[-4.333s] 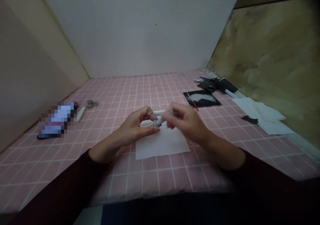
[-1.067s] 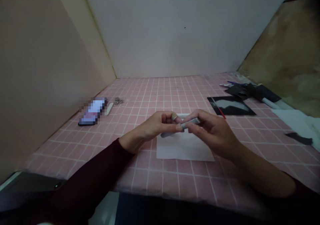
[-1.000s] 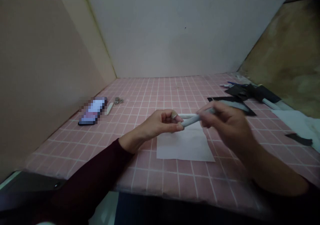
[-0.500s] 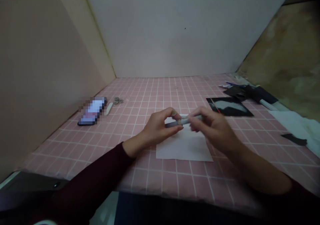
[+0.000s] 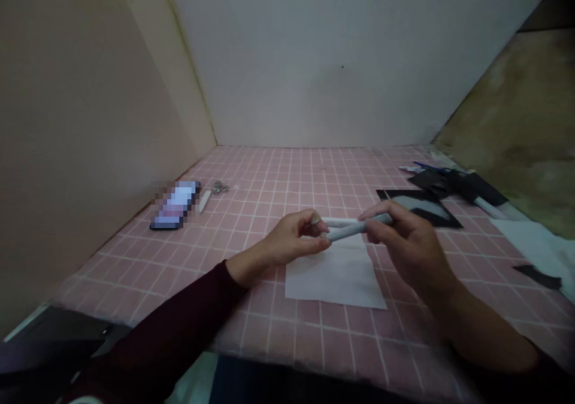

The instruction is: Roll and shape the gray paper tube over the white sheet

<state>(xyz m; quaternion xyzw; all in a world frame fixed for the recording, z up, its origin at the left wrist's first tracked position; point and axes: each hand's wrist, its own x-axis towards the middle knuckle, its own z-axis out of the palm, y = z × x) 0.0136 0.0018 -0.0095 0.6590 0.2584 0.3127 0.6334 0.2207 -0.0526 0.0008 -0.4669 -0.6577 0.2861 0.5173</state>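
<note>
A slim, pale grey pen-like stick [image 5: 348, 231] is held between my hands, its right end tilted slightly up. My left hand [image 5: 294, 236] pinches its left end between thumb and fingers. My right hand [image 5: 406, 239] grips the other end, with thumb and index finger around it. Beneath them a white sheet of paper [image 5: 335, 281] lies flat on the table. A greyish strip shows at the paper's far edge, behind the stick; I cannot make out what it is.
On the left lie a phone [image 5: 176, 205], a white strip-like object [image 5: 205, 201] and a small metallic item [image 5: 219, 187]. To the right are a black sheet with a pale shape [image 5: 426, 207], dark scraps [image 5: 480, 185], white paper [image 5: 525, 236] and a black piece [image 5: 538, 276].
My right hand has drawn slightly right, and more of the pale stick shows between my hands. The whole view has shifted a little, with everything lower in the picture.
</note>
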